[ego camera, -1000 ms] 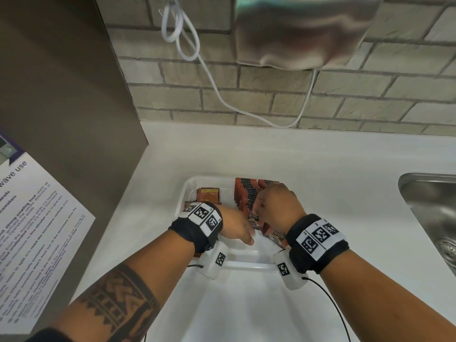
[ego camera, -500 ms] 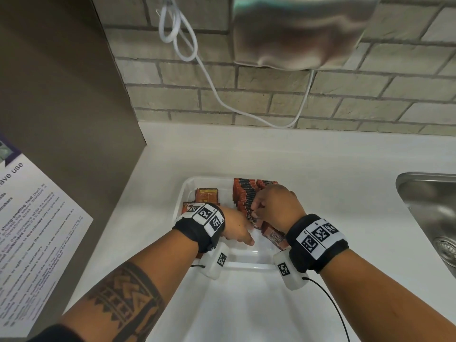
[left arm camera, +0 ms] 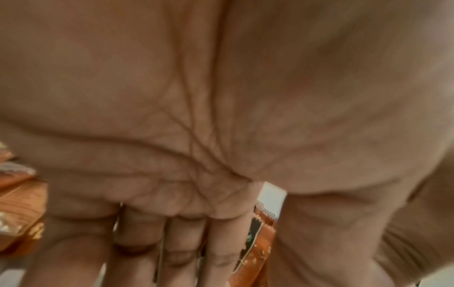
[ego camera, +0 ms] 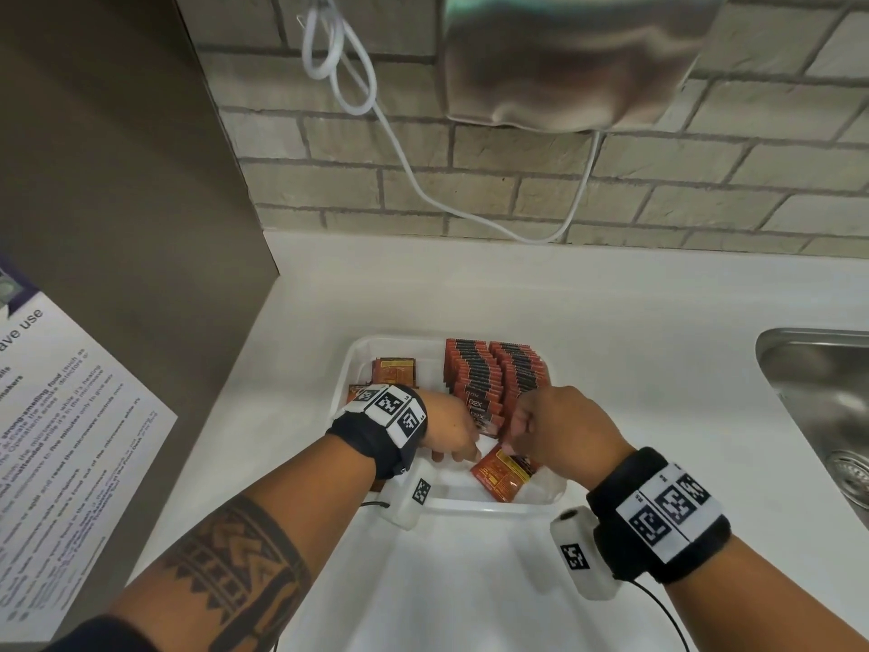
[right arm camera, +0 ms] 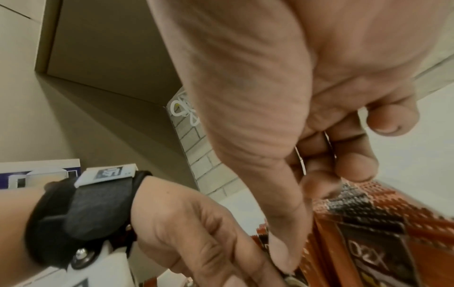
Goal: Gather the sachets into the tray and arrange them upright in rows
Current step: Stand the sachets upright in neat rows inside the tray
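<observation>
A white tray (ego camera: 489,508) sits on the counter and holds two rows of upright red sachets (ego camera: 475,378); the second row (ego camera: 519,369) is to the right. My left hand (ego camera: 454,432) lies with straight fingers (left arm camera: 176,242) against the front of the left row, a sachet (left arm camera: 258,248) beside the index finger. My right hand (ego camera: 555,430) is curled at the front of the right row, with thin sachet edges pinched between its fingers (right arm camera: 353,165) and the thumb pointing down. One sachet (ego camera: 501,472) lies flat by the tray's near wall, and loose sachets (ego camera: 392,371) lie at the far left.
A steel sink (ego camera: 818,392) opens at the right edge of the white counter. A brown cabinet panel (ego camera: 117,204) with a printed notice (ego camera: 70,440) stands on the left. On the brick wall hang a metal unit (ego camera: 564,63) and a white cable (ego camera: 423,190).
My right hand has drawn slightly nearer and to the right along the right row. The left hand stays at the front of the left row.
</observation>
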Available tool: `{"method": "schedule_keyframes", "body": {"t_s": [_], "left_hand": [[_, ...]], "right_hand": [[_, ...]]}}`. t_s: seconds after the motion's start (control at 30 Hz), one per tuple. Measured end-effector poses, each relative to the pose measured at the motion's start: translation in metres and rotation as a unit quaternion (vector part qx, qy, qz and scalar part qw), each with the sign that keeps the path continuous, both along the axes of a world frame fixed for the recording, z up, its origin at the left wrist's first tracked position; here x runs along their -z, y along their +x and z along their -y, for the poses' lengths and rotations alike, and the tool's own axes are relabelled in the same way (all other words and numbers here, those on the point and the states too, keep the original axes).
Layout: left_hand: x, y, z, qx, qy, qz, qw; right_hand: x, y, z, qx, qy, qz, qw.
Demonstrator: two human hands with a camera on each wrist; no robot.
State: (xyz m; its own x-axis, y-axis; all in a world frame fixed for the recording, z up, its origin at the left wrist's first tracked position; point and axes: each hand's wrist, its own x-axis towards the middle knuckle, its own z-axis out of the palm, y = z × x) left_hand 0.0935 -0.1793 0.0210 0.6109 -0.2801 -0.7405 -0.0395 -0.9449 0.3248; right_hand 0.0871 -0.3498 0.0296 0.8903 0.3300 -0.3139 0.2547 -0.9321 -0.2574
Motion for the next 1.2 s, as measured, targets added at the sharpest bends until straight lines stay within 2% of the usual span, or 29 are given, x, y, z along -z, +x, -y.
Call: {"method": "schedule_keyframes", "body": {"t_s": [0.13, 0.33, 0.5, 0.6, 0.7, 0.9, 1.03, 1.2], "left_hand": [[0.001, 0.0, 0.004, -0.005, -0.013, -0.016, 1.0], [0.005, 0.001, 0.009, -0.045, -0.056, -0.03, 0.997], [0.012, 0.006, 0.007, -0.092, -0.125, -0.067, 0.986], [0.014, 0.005, 0.006, -0.121, -0.169, -0.07, 0.976], [0.016, 0.005, 0.007, -0.136, -0.178, -0.073, 0.972], [0.013, 0.003, 0.012, -0.057, -0.137, -0.074, 0.986], [0.012, -0.003, 0.025, 0.016, -0.096, -0.066, 0.993], [0.01, -0.004, 0.038, 0.032, -0.078, -0.044, 0.995]], "right_hand": [[0.003, -0.003, 0.005, 0.015, -0.029, 0.015, 0.999], [0.0, -0.007, 0.004, 0.028, -0.025, 0.022, 0.999], [-0.005, -0.016, 0.001, 0.01, -0.027, 0.002, 1.0], [-0.002, -0.022, -0.003, -0.011, -0.061, -0.013, 0.998], [0.007, -0.026, -0.005, -0.024, -0.092, 0.014, 0.995], [0.016, -0.02, 0.003, -0.01, -0.093, 0.116, 0.989], [0.022, -0.012, 0.005, -0.002, -0.087, 0.134, 0.987], [0.028, -0.004, 0.006, -0.002, -0.087, 0.138, 0.987]]}}
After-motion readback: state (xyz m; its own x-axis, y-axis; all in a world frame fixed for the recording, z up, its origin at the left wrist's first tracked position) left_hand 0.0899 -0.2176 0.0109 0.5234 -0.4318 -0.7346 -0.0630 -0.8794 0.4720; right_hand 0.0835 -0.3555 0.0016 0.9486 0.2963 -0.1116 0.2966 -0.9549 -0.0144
